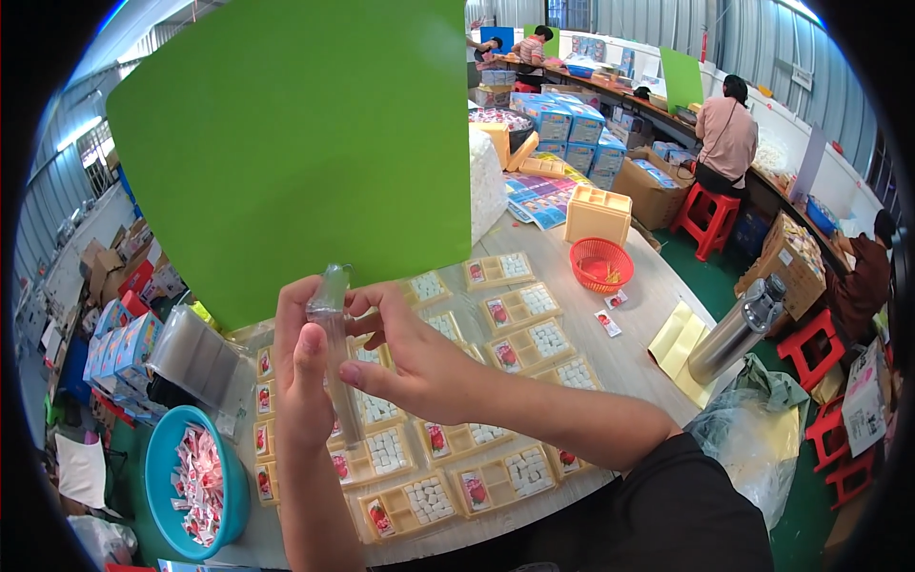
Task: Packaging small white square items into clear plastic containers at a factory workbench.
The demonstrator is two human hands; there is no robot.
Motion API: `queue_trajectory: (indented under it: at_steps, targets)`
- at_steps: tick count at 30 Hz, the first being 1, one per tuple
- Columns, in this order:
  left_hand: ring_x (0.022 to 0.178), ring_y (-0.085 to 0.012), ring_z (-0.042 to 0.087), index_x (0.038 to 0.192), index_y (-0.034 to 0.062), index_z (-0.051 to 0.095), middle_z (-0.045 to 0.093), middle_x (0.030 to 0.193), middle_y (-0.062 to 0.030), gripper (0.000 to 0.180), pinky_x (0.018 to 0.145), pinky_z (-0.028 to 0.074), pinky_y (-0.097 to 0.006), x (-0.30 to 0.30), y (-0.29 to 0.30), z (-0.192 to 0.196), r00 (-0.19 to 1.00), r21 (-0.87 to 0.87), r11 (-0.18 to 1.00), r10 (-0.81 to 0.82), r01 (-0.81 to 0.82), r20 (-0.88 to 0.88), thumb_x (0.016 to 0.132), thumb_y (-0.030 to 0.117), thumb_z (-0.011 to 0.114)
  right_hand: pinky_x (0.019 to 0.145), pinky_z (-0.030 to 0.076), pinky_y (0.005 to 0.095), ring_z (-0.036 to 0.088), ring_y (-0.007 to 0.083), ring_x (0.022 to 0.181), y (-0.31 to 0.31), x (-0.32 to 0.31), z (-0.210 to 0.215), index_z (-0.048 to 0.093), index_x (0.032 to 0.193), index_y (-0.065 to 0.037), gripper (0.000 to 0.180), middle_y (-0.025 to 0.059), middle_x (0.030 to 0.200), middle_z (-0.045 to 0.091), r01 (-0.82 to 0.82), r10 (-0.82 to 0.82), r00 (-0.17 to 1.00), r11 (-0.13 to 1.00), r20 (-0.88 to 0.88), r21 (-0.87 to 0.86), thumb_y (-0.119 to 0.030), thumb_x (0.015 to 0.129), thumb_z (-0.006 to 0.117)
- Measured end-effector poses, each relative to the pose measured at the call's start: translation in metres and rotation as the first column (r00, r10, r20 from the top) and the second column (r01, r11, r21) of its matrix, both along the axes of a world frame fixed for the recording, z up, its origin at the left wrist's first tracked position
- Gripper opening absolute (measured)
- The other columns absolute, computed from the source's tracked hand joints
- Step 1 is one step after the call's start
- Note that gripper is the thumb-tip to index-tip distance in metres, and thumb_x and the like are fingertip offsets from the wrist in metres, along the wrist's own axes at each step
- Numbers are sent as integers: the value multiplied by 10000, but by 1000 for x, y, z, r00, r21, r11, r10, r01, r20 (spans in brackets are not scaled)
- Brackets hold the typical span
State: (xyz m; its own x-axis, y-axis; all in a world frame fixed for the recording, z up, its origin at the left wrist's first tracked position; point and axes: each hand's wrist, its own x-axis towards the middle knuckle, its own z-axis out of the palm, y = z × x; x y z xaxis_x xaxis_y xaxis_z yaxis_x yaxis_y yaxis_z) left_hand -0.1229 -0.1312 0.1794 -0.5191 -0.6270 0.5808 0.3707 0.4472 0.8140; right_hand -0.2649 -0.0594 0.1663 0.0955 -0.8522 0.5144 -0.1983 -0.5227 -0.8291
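Observation:
Upright over the table, a narrow clear plastic sleeve (340, 377) is held between my two hands; its upper end looks folded or flared. My left hand (307, 367) grips its left side, thumb up against it. From the right, my right hand (405, 357) has its fingers and thumb at the sleeve's upper part and side. Below lie rows of cream divided trays (434, 500), each with a strawberry-printed packet and small white pieces in its compartments. My hands hide some of the trays.
A green board (295, 162) stands behind the trays. To the left are a stack of clear plastic sleeves (195, 355) and a blue basin (157, 477) of packets. At the right stand a red basket (601, 265) and a steel bottle (729, 334). Several people sit beyond.

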Motion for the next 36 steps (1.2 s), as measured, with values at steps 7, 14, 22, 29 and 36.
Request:
queue_trajectory:
  at_steps: [7, 14, 22, 29, 36]
  targets:
    - [988, -169, 535, 1250, -6, 462, 533, 1128, -97, 610, 871, 433, -305, 0, 2, 2, 996, 13, 998, 65, -66, 58, 938, 514, 531, 991, 439, 423, 526, 314, 1182, 3, 2, 4, 276, 1277, 2, 702, 207, 1229, 423, 43, -42, 999, 999, -23, 14, -486, 911, 623]
    - [945, -126, 484, 1233, -5, 469, 522, 1063, -65, 610, 832, 403, -263, -2, 2, 1, 992, -25, 995, 93, -91, 79, 930, 518, 547, 983, 440, 420, 545, 303, 1140, 0, 3, 0, 289, 1241, -5, 667, 209, 1194, 446, 29, -29, 1000, 1000, 7, -4, -490, 916, 613]
    - [895, -114, 485, 1209, 0, 475, 516, 1002, -55, 615, 801, 420, -254, -6, 4, 1, 996, -2, 997, 76, -76, 46, 916, 529, 586, 949, 453, 403, 565, 279, 1086, 1, 3, 1, 291, 1238, 11, 637, 196, 1159, 452, -2, 2, 998, 1000, 55, 3, -474, 940, 577]
    - [890, -127, 512, 1202, -1, 481, 549, 991, -71, 601, 792, 449, -277, -4, 6, 7, 992, -9, 995, 102, -101, 80, 923, 522, 579, 910, 457, 386, 568, 272, 1055, 0, 1, 3, 299, 1230, 25, 614, 197, 1112, 470, 7, -7, 1000, 1000, -6, 14, -497, 972, 494]
    - [900, -139, 539, 1206, -10, 486, 577, 1003, -86, 572, 792, 457, -282, -3, 3, 2, 978, -103, 980, 182, -171, 106, 952, 500, 537, 926, 448, 382, 566, 260, 1069, 1, 5, 2, 315, 1226, 20, 547, 204, 1153, 479, -9, 7, 999, 999, 37, 40, -448, 987, 470]
